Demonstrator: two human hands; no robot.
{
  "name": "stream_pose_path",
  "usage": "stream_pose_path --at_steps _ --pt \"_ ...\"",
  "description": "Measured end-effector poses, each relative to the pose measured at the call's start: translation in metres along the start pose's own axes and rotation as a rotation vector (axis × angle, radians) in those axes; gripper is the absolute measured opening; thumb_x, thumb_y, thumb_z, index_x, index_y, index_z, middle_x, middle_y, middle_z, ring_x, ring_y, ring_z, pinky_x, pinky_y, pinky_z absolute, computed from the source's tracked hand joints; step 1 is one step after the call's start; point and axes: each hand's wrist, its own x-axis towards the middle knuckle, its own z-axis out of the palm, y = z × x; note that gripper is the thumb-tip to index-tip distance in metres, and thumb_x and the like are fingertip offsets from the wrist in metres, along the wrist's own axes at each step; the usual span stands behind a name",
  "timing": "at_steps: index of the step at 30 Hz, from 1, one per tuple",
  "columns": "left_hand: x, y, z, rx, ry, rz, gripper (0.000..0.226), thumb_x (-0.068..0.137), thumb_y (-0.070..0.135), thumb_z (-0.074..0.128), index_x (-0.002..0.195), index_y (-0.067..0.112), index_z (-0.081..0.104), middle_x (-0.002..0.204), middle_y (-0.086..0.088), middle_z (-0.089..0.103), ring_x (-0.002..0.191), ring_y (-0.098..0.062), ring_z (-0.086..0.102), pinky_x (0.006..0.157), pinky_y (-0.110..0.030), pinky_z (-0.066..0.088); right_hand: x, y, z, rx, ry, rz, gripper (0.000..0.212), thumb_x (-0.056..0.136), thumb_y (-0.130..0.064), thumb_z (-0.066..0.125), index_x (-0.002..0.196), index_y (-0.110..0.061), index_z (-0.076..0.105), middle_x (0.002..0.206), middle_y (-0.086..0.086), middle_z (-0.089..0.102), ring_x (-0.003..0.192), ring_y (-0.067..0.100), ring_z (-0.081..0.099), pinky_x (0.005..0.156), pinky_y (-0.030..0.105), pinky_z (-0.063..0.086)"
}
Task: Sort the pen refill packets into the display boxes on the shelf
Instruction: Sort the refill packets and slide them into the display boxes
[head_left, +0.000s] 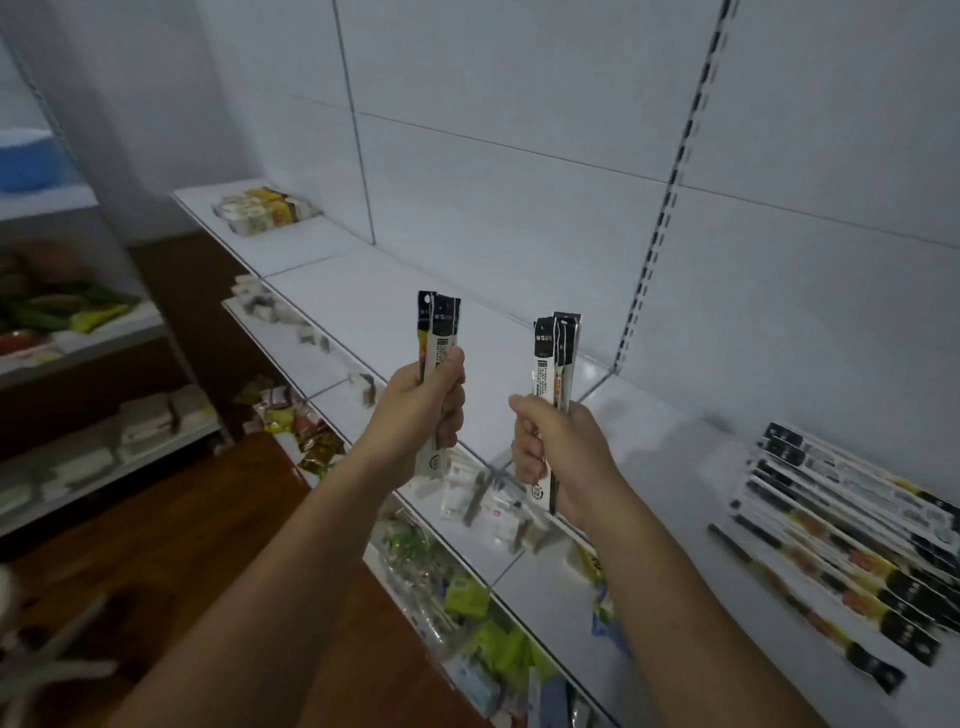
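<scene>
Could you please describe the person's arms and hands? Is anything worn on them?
The left hand and the right hand are bare: no gloves, and no ring that I can see. The left forearm and the right forearm are also bare, with no sleeve, watch or bracelet in view.

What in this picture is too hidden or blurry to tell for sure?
Head view, all:
1. Packet count in the left bundle and right bundle: left hand and right hand cover their middles.
2. Print on the row of packets on the shelf: blurred, cut by the right edge.
3. Lower-shelf goods: blurred.
4. Display boxes: none recognisable.
</scene>
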Motion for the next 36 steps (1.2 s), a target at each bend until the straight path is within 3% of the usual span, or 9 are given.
stream_pose_path --at_steps 11,17,25,36 --pt "0.045 0.013 -0.195 -0.090 0.007 0.020 0.032 0.107 0.039 0.055 0.090 0.014 0.046 0.065 -0.003 0.037 0.051 -0.019 0.033 0.050 -0.031 0.028 0.097 0.013 0.176 -0.045 -0.043 0.018 0.042 0.099 -0.023 0.064 0.064 -0.017 0.042 0.054 0.004 0.031 0.046 0.018 0.029 0.049 0.029 0.028" --pt "0.063 0.029 -0.287 -0.112 0.099 0.025 0.032 0.107 0.036 0.056 0.083 0.016 0.048 0.065 -0.005 0.037 0.051 -0.018 0.032 0.052 -0.033 0.024 0.144 0.019 0.270 -0.051 -0.099 0.028 0.044 0.101 -0.029 0.065 0.063 -0.016 0.045 0.052 0.004 0.033 0.044 0.018 0.031 0.047 0.029 0.028" --pt "0.108 0.036 -0.368 -0.019 0.187 0.036 0.035 0.108 0.035 0.055 0.079 0.018 0.045 0.065 -0.007 0.034 0.049 -0.019 0.033 0.051 -0.031 0.028 0.223 0.035 0.351 -0.099 -0.226 0.047 0.044 0.100 -0.033 0.066 0.063 -0.019 0.046 0.053 0.003 0.035 0.044 0.020 0.033 0.048 0.029 0.033" --pt "0.237 0.055 -0.451 0.065 0.357 0.006 0.031 0.107 0.031 0.057 0.080 0.018 0.049 0.063 -0.003 0.040 0.049 -0.019 0.037 0.049 -0.030 0.033 0.390 0.032 0.429 -0.081 -0.361 0.065 0.040 0.098 -0.032 0.066 0.067 -0.018 0.046 0.056 0.005 0.034 0.046 0.020 0.032 0.049 0.030 0.031"
